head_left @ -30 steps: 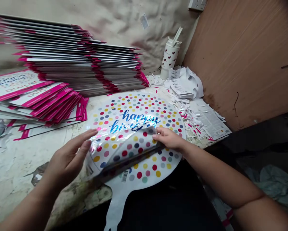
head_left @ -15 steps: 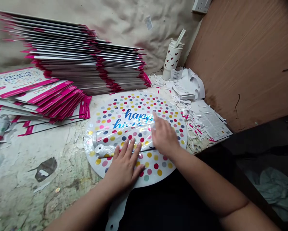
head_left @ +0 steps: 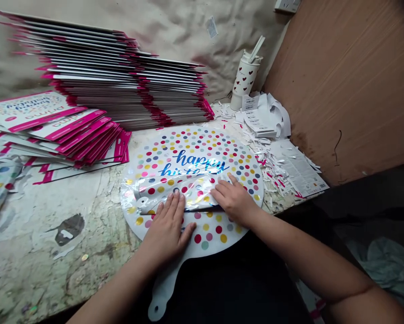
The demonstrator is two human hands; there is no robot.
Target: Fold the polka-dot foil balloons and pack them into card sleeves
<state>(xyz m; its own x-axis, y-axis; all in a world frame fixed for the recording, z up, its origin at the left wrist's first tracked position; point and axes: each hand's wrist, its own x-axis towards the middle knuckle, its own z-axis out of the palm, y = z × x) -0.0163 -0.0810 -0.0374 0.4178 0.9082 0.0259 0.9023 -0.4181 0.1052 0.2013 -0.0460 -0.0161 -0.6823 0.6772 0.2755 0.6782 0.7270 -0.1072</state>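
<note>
A flat round foil balloon [head_left: 210,236] with coloured dots, blue "happy" lettering and a pale tail lies at the table's front edge. Across its middle is a folded foil balloon [head_left: 170,185], a shiny dotted strip with a holed tab at its left end. My left hand [head_left: 166,227] lies flat on this strip, fingers stretched out and thumb apart on the round balloon. At the strip's right end, my right hand [head_left: 235,200] has its fingers bent and closed on the foil. The lower line of lettering is partly covered by the strip.
Tall stacks of pink-edged card packages [head_left: 121,85] stand at the back; a fanned pile of packages [head_left: 63,130] lies left. A heart-patterned cup [head_left: 245,76], a label roll [head_left: 261,117] and paper scraps [head_left: 272,162] lie right, near a wooden board [head_left: 340,90].
My right hand's raised forefinger has come down and the hand sits slightly lower and further right. My left hand has slid a little left and down. The camera view has shifted slightly.
</note>
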